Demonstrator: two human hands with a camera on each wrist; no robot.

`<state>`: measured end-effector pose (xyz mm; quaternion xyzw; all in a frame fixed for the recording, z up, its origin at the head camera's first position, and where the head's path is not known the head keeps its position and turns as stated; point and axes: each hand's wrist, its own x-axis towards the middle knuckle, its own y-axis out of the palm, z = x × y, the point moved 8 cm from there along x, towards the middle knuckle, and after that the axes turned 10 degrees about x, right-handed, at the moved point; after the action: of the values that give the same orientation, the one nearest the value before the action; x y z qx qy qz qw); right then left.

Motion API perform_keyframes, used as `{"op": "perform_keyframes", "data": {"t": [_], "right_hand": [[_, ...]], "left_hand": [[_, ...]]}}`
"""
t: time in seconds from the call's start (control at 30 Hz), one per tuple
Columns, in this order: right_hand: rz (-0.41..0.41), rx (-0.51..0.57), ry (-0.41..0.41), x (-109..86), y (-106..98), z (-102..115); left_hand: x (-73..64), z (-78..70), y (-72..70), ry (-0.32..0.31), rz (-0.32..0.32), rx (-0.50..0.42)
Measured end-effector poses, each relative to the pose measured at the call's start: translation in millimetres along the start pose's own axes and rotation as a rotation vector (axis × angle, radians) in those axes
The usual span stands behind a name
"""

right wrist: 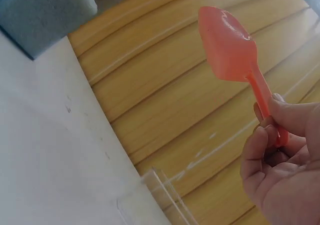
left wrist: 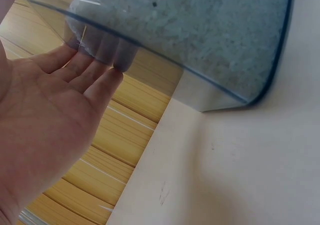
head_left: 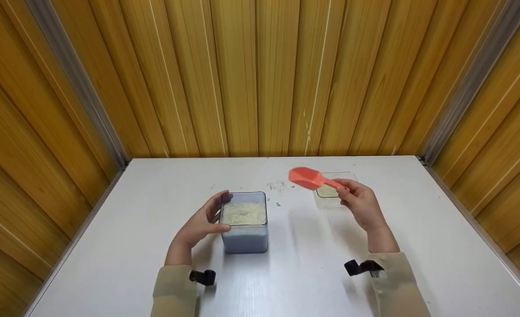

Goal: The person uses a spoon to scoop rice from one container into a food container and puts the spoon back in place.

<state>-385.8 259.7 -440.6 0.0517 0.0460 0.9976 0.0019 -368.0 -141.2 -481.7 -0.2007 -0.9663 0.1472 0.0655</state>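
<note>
A bluish clear container (head_left: 245, 240) stands on the table, filled most of the way with pale, grainy material (head_left: 243, 213). My left hand (head_left: 201, 223) holds its left side, thumb at the front rim and the other fingers around the far side; the left wrist view shows those fingers (left wrist: 95, 67) against the clear wall. In my right hand (head_left: 362, 203) is a red scoop (head_left: 306, 177), gripped by its handle and raised above the table. Its bowl points left, and in the head view it looks empty.
Behind the right hand, partly hidden by it, sits a shallow clear box (head_left: 329, 201) with some pale material inside. Scattered crumbs (head_left: 277, 186) lie on the white table (head_left: 304, 273) between the two containers. Wood-patterned walls (head_left: 260, 79) enclose the back and sides.
</note>
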Motion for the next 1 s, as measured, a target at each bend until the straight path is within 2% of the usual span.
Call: {"op": "perform_keyframes", "data": {"t": [0.23,0.47,0.83,0.93,1.0], "right_hand": [[0.107,-0.057,-0.058,-16.3,47.0,17.6],[0.17,-0.172,-0.121,-29.8,81.3,35.6],[0.333,-0.613,-0.332,-43.2,146.2,85.6],[0.376,-0.754,-0.36,-43.8,164.8,95.3],[0.39,-0.837,-0.352,-43.5,175.3,99.9]], "left_hand": [[0.4,-0.7,-0.4,-0.001,-0.001,0.011],[2.3,-0.3,1.0,-0.005,0.003,-0.003],[0.8,0.1,-0.1,0.002,0.005,-0.004],[0.3,-0.2,-0.3,0.003,0.006,-0.003],[0.0,-0.3,-0.5,0.005,0.007,-0.005]]}}
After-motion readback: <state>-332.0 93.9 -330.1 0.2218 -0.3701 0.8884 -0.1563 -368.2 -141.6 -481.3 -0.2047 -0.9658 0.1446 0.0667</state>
